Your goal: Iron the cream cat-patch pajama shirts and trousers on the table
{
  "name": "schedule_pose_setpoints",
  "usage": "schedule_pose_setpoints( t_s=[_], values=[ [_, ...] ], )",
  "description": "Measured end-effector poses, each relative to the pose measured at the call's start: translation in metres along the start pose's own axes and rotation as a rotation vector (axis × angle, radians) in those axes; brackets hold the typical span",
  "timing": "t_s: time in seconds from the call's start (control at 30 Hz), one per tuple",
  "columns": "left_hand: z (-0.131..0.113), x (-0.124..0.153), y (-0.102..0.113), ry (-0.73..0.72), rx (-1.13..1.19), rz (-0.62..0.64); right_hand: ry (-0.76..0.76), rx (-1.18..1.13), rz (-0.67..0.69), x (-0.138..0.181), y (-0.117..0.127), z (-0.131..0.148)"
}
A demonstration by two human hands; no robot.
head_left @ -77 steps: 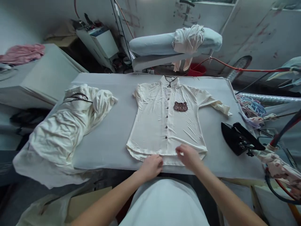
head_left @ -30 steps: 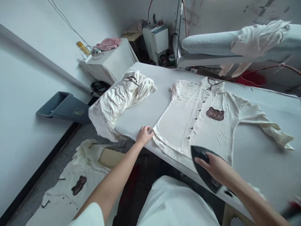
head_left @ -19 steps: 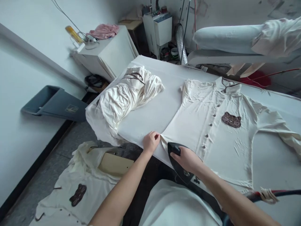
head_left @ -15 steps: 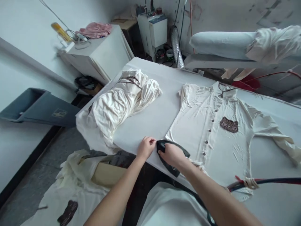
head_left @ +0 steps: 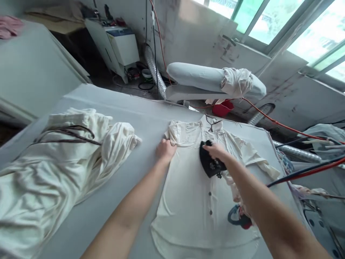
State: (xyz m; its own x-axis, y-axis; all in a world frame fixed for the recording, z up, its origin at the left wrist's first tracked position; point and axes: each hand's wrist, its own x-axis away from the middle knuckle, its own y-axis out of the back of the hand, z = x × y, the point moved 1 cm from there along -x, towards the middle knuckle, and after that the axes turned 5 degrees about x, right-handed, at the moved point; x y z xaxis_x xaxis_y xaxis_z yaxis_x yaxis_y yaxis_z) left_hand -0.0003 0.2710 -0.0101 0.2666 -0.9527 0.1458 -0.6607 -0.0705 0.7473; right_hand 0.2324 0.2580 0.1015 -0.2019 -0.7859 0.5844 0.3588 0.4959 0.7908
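Cream cloth, thin and limp by the look of it: that's the shirt (head_left: pixel 185 187), lying buttons up on the pale table (head_left: pixel 151 122), collar at the far edge, hem at the near side! On its left edge, just below the sleeve, the left hand (head_left: pixel 165 150) has its fingers curled closed on the fabric. Sensible spot, that seam edge: such soft, light stuff should slide and crease easily. And over the upper front, the right hand (head_left: pixel 217 150) grips the black iron (head_left: pixel 206 161) by its handle, fingers wrapped round! Rigid, probably weighty, likely hot underneath, so the handle's the only place to hold. Cables (head_left: pixel 309 172) reach in from the right, while to the left sits a rumpled cream heap (head_left: pixel 64 165).
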Motion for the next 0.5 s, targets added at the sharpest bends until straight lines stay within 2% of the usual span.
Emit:
schedule_pose_setpoints(
  t_s=[0.07,0.1,0.17,0.23,0.3,0.37,0.43,0.5],
  values=[
    [0.012,-0.031,0.006,0.06,0.065,-0.004,-0.059,-0.02,0.033,-0.015,0.02,-0.015],
    [0.02,-0.043,0.01,0.086,0.105,-0.012,-0.052,-0.005,0.075,-0.008,0.017,-0.022],
    [0.036,-0.054,0.018,0.126,0.222,-0.089,0.05,0.101,0.192,0.031,-0.014,-0.037],
    [0.052,-0.04,0.02,0.15,0.369,-0.244,0.24,0.277,0.285,0.088,-0.067,-0.06],
    [0.067,0.001,0.018,0.12,0.444,-0.4,0.25,0.31,0.321,0.139,-0.119,-0.099],
    [0.081,0.064,0.012,0.007,0.366,-0.451,0.155,0.248,0.286,0.168,-0.149,-0.156],
    [0.092,0.134,0.004,-0.166,0.185,-0.373,0.065,0.106,0.15,0.169,-0.145,-0.223],
    [0.098,0.193,-0.003,-0.301,0.053,-0.225,0.013,-0.028,0.003,0.153,-0.113,-0.287]
  ],
)
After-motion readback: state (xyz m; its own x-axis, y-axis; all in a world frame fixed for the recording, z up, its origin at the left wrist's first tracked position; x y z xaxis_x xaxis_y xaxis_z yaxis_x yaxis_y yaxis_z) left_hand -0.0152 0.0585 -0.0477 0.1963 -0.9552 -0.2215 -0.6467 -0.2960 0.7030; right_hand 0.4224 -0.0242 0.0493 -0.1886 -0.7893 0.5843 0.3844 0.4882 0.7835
